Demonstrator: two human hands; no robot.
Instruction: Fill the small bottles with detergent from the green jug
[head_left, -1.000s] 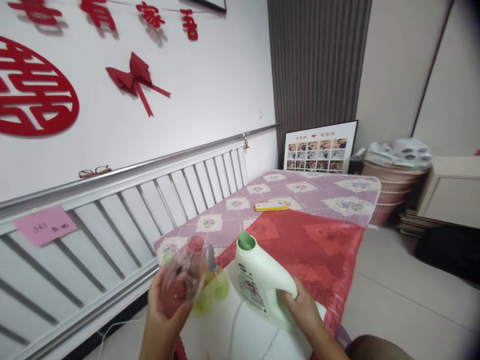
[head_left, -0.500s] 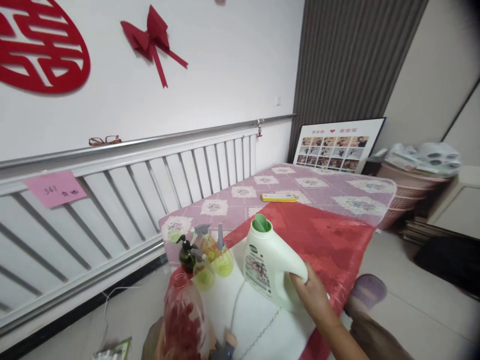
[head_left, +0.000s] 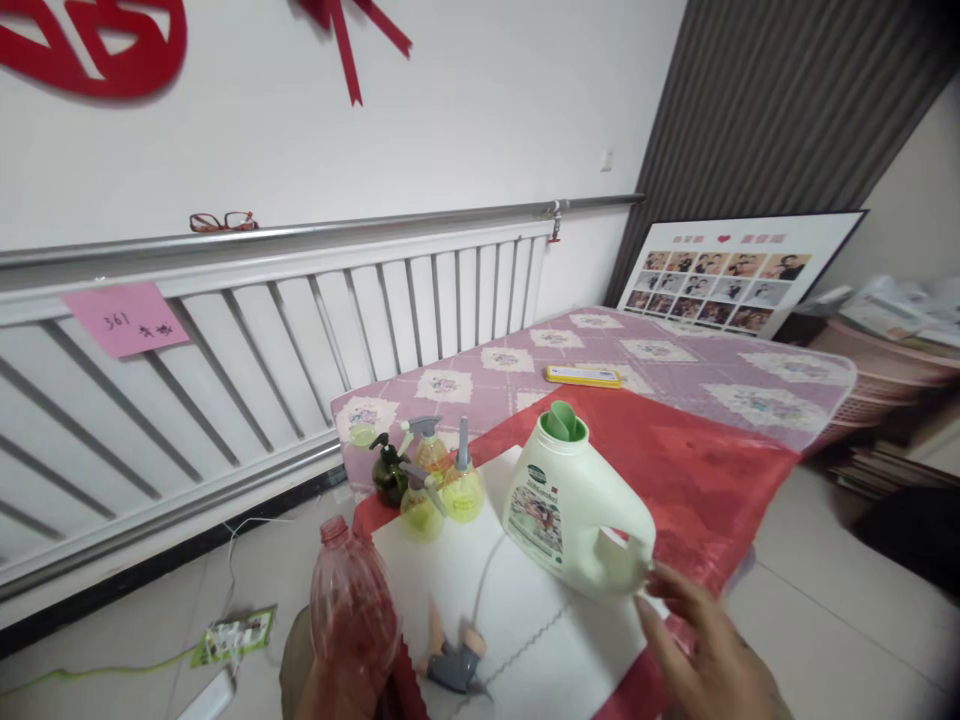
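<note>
"Two hands show. What is the left one doing?"

"The left hand point(head_left: 324, 688) is wrapped round the lower part of a see-through, red-tinted plastic bottle point(head_left: 354, 595) with an uncapped neck, held roughly upright at the near left edge of the worktop point(head_left: 517, 388)."

"And the right?"

"The right hand point(head_left: 709, 640) holds nothing firmly. Its thumb and forefinger are parted at the back of a pale green plastic jug point(head_left: 536, 525), just below the loop handle; whether the fingertips touch it, I cannot tell."

"Where does that jug stand?"

"Upright on a white sheet point(head_left: 540, 660), with a green spout insert in its open mouth. The sheet lies over a glossy red cloth point(head_left: 697, 470)."

"Beside it?"

"To its left, close together: two yellow spray bottles with grey triggers point(head_left: 461, 492), an amber spray bottle point(head_left: 430, 455) and a dark green pump bottle point(head_left: 390, 478)."

"Farther out?"

"A flat yellow case point(head_left: 583, 377) near the cloth's far corner, on the worktop's purple flowered cover. Behind that runs a white slatted radiator point(head_left: 409, 310) bearing a pink paper note point(head_left: 126, 318)."
</note>
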